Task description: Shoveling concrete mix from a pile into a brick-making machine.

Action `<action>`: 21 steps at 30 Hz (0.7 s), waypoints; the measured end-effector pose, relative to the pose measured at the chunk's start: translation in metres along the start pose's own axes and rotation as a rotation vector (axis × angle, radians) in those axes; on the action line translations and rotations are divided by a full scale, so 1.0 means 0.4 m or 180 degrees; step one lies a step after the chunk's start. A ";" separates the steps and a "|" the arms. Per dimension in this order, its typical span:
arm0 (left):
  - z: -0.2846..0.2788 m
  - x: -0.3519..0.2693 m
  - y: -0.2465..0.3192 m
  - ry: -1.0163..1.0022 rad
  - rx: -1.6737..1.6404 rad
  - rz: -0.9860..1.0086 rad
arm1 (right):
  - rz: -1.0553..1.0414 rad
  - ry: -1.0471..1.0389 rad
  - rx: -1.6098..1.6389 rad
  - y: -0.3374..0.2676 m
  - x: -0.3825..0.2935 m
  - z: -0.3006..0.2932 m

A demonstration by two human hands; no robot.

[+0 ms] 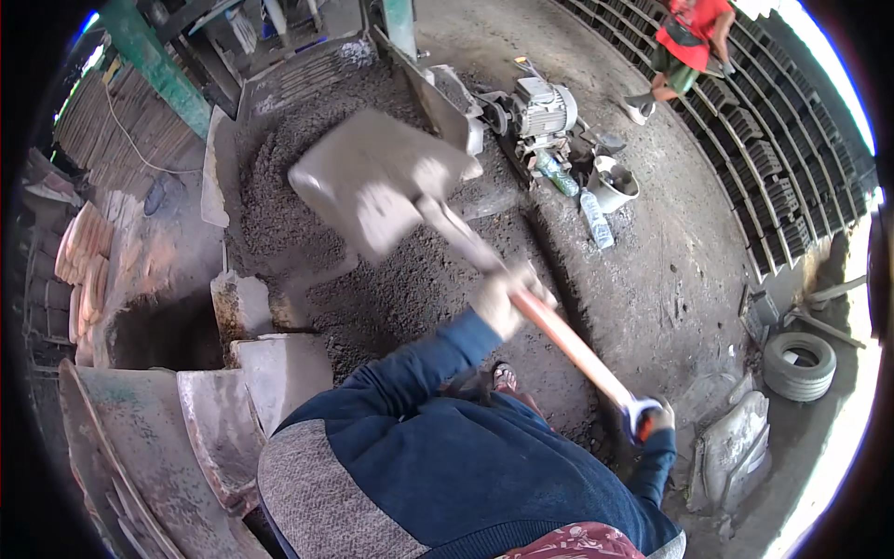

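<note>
A square-bladed shovel point(573, 342) stretches across the view, its wooden shaft slanting from lower right to upper left. My left hand point(506, 300) is wrapped around the shaft near the metal socket. At the other end my right hand point(658, 418) grips the D-handle point(639, 419). Motion blurs the shovel blade point(377, 182), which is raised over dark, crumbly mix point(279, 209). The blade hides part of this heap, and no load can be made out on it. More of the loose mix point(412, 279) lies on the ground ahead of my sandalled foot point(504, 376).
An electric motor point(545, 108), a white bucket point(614, 185) and plastic bottles point(595, 220) stand right of the heap. Behind them, a person point(688, 49) is beside racks of blocks point(761, 154). Curved metal sheets point(140, 419) and a pit point(167, 332) lie left; a tyre point(800, 367) lies right.
</note>
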State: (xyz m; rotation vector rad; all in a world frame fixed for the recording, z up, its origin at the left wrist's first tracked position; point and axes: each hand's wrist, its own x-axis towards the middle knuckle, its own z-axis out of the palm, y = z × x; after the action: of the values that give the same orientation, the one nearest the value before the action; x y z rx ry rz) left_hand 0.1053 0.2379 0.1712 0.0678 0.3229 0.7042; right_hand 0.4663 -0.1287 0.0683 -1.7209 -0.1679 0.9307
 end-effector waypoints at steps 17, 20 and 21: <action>-0.212 0.075 0.629 0.0466 0.0106 0.0494 | -0.0319 -0.0024 0.0345 -0.147 -0.333 0.661; -0.188 0.132 0.785 0.0958 0.1344 0.1304 | -0.0486 0.0014 0.0791 -0.214 -0.378 0.903; -0.181 0.132 0.845 0.1073 0.1256 0.1285 | -0.0868 -0.0256 0.0308 -0.219 -0.376 0.937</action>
State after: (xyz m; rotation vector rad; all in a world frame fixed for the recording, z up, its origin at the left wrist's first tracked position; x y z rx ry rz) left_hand -0.0910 0.5261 0.1455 0.4002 0.7840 1.0463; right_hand 0.1484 0.1051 0.1914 -1.5273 -0.3943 0.7927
